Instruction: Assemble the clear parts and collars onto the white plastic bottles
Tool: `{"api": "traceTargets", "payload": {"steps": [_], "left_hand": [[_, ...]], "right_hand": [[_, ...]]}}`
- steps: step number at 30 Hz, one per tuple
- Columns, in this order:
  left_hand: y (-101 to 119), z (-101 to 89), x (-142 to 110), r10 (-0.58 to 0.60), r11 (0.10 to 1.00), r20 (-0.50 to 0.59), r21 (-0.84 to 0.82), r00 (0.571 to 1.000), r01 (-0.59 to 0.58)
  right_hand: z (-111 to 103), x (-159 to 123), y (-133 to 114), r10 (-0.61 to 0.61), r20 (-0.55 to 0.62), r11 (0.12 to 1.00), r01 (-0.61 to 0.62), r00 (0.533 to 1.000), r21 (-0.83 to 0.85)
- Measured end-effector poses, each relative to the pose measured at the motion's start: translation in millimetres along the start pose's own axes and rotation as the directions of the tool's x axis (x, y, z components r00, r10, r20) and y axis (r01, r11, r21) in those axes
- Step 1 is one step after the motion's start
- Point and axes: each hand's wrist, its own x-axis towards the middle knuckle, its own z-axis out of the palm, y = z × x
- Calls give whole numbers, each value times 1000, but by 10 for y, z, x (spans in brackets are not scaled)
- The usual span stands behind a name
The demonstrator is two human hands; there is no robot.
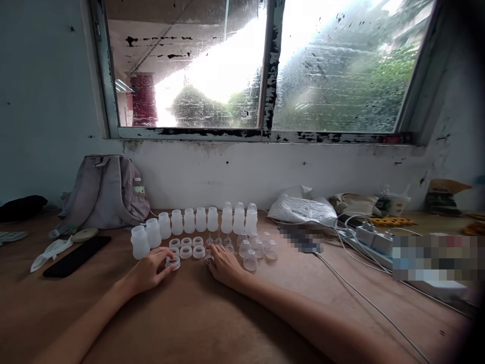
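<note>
A curved row of several small white plastic bottles (189,221) stands on the brown table (212,323). In front of them lie white screw rings (186,251), clear teats (219,240) and clear domed caps (250,263). My left hand (151,270) rests on the table with its fingers curled round a white ring (173,263) at the near left of the parts. My right hand (225,264) lies beside it, fingertips pinched on a small clear piece (209,259) that I cannot name.
A grey backpack (104,192) leans against the wall at the left, with a black phone (77,256) and a white cloth (51,251) before it. At the right are a plastic bag (303,209), a power strip (373,240) and trailing white cables (364,298).
</note>
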Motion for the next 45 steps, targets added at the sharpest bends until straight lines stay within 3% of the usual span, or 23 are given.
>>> {"api": "traceTargets", "payload": {"steps": [6, 10, 16, 23, 36, 42, 45], "left_hand": [[20, -77, 23, 67, 998, 77, 14, 995, -69], [13, -111, 25, 38, 999, 55, -9, 998, -38], [-56, 77, -2, -43, 999, 59, -3, 997, 43], [-58, 238, 54, -47, 997, 59, 69, 997, 42], [-95, 312, 291, 33, 994, 69, 99, 997, -40], [-75, 281, 367, 148, 976, 36, 154, 988, -152], [-64, 307, 351, 180, 962, -2, 207, 984, -176]], "right_hand": [[38, -21, 40, 85, -33, 996, -86, 996, -34], [77, -17, 90, 91, -31, 996, -91, 995, -6], [94, 16, 125, 80, -18, 995, -79, 997, 61], [86, 1, 111, 63, -47, 993, -58, 997, 99], [58, 5, 105, 114, -67, 988, -106, 991, 114], [-10, 15, 74, 75, -75, 985, -62, 994, 158], [2, 5, 92, 112, -93, 979, -94, 989, 179]]}}
